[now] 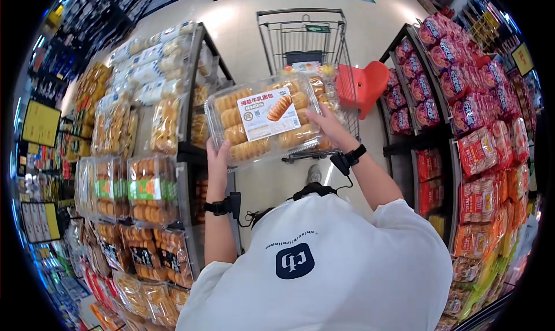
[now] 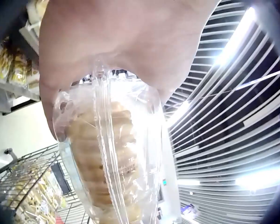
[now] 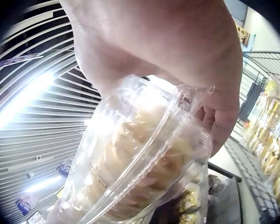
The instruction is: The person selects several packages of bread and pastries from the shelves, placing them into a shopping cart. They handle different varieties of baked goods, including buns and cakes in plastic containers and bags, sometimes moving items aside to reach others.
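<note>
A clear plastic clamshell of bread rolls (image 1: 266, 118) with a white printed label is held up in front of the chest, tilted a little. At its left end, my left hand (image 1: 218, 160) grips the edge with the thumb on the near side. My right hand (image 1: 328, 126) holds the opposite end. In the left wrist view the left hand (image 2: 121, 42) wraps round the ridged seam of the pack (image 2: 112, 158). Seen from the right wrist, fingers of the right hand (image 3: 168, 42) curl behind the pack, partly hidden by it.
A wire shopping cart (image 1: 302, 36) stands ahead, with packaged goods and a red seat (image 1: 363, 88) at its side. Bread shelves (image 1: 151, 186) line the left. On the right, racks carry pink packs (image 1: 471, 102) and red packs (image 1: 480, 154).
</note>
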A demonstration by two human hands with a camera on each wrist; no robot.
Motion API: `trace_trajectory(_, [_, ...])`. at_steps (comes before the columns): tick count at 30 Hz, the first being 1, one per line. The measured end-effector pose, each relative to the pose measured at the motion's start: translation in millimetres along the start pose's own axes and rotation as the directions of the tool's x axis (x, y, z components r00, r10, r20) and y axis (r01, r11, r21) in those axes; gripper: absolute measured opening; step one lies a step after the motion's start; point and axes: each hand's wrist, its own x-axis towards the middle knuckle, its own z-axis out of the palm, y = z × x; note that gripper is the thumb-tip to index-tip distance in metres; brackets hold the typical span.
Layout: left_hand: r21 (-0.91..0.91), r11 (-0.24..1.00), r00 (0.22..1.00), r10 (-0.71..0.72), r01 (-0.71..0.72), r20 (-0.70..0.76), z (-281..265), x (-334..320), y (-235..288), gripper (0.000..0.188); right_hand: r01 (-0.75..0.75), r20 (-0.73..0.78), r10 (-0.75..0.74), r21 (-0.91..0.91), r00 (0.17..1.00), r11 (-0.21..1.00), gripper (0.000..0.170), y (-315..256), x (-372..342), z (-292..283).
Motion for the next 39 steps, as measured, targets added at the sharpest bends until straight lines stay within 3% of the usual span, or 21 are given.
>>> trace_trajectory(2, [-0.009, 0.993, 0.992, -0.120, 0.121, 0.034, 42.1, 15.7, -11.9, 0.050, -0.065, -0.058, 0.070, 0.075, 0.996, 0.995, 0.064, 7.4, 3.9, -38.3])
trace_trajectory(4, [-0.010, 0.986, 0.985, -0.167, 0.167, 0.038, 78.4, 28.4, -24.5, 0.049, -0.057, -0.021, 0.061, 0.135, 0.998, 0.989, 0.070, 17.2, 8.9, -78.6])
trace_trajectory(6, [0.103, 0.956, 0.959, -0.280, 0.274, 0.043, 103.2, 46.0, -40.7, 0.051, -0.092, -0.039, 0.104, 0.223, 0.994, 0.970, 0.073, 37.2, 22.5, -115.1])
trace_trajectory(7, [0.126, 0.949, 0.955, -0.296, 0.290, 0.033, 117.3, 54.2, -47.5, 0.054, -0.129, -0.071, 0.143, 0.172, 0.987, 0.977, 0.075, 38.2, 26.7, -130.4])
trace_trajectory(10, [0.220, 0.931, 0.941, -0.320, 0.291, 0.107, 143.8, 76.2, -64.3, 0.057, -0.178, -0.113, 0.191, 0.115, 0.975, 0.977, 0.070, 46.2, 41.8, -165.1])
trace_trajectory(12, [0.228, 0.918, 0.932, -0.351, 0.325, 0.085, 150.4, 97.7, -87.1, 0.060, -0.185, -0.130, 0.203, 0.137, 0.971, 0.973, 0.070, 31.8, 46.9, -173.4])
trace_trajectory(15, [0.322, 0.912, 0.954, -0.291, 0.255, 0.067, 173.4, 123.6, -94.9, 0.066, -0.173, -0.156, 0.202, 0.179, 0.967, 0.968, 0.069, 45.0, 69.5, -187.8])
trace_trajectory(17, [0.460, 0.841, 0.938, -0.344, 0.285, 0.049, 192.5, 143.7, -83.3, 0.072, -0.156, -0.165, 0.189, 0.194, 0.968, 0.968, 0.068, 48.0, 92.3, -200.3])
trace_trajectory(21, [0.510, 0.809, 0.897, -0.417, 0.294, 0.145, 196.2, 219.2, -121.9, 0.077, -0.140, -0.317, 0.138, 0.016, 0.938, 0.990, 0.062, 56.1, 143.0, -219.3])
trace_trajectory(23, [0.524, 0.819, 0.907, -0.379, 0.236, 0.185, 212.0, 254.7, -128.3, 0.077, -0.116, -0.419, 0.057, -0.118, 0.906, 0.986, 0.056, 62.9, 180.1, -228.4])
trace_trajectory(24, [0.520, 0.820, 0.902, -0.386, 0.239, 0.194, 220.6, 275.2, -134.3, 0.077, -0.123, -0.429, 0.060, -0.121, 0.902, 0.985, 0.056, 73.0, 207.0, -238.2])
trace_trajectory(26, [0.444, 0.859, 0.930, -0.345, 0.255, 0.131, 228.3, 306.6, -154.6, 0.073, -0.003, -0.378, -0.050, -0.139, 0.925, 0.990, 0.053, 101.7, 252.3, -252.8])
trace_trajectory(30, [0.524, 0.803, 0.927, -0.370, 0.285, 0.063, 234.4, 377.4, -222.9, 0.068, -0.117, -0.394, 0.046, -0.158, 0.918, 0.981, 0.052, 103.6, 312.9, -257.8])
trace_trajectory(32, [0.502, 0.829, 0.934, -0.341, 0.247, 0.104, 238.0, 392.3, -233.7, 0.070, -0.123, -0.331, 0.056, -0.185, 0.942, 0.975, 0.049, 115.8, 335.9, -259.7])
trace_trajectory(33, [0.570, 0.785, 0.951, -0.309, 0.242, 0.022, 236.7, 401.7, -250.4, 0.073, -0.140, -0.330, 0.074, -0.182, 0.941, 0.973, 0.049, 130.9, 349.0, -260.1])
trace_trajectory(34, [0.633, 0.735, 0.962, -0.268, 0.241, -0.055, 235.4, 407.0, -266.2, 0.076, -0.085, -0.319, 0.039, -0.132, 0.947, 0.988, 0.049, 155.6, 363.1, -266.0])
trace_trajectory(36, [0.595, 0.744, 0.936, -0.350, 0.304, -0.041, 238.0, 411.0, -254.7, 0.084, -0.045, -0.311, 0.020, -0.073, 0.950, 0.996, 0.048, 180.5, 380.3, -268.6])
trace_trajectory(39, [0.666, 0.702, 0.963, -0.249, 0.251, -0.100, 233.1, 423.1, -295.5, 0.078, -0.083, -0.439, 0.030, -0.103, 0.898, 0.991, 0.049, 170.5, 383.4, -248.3])
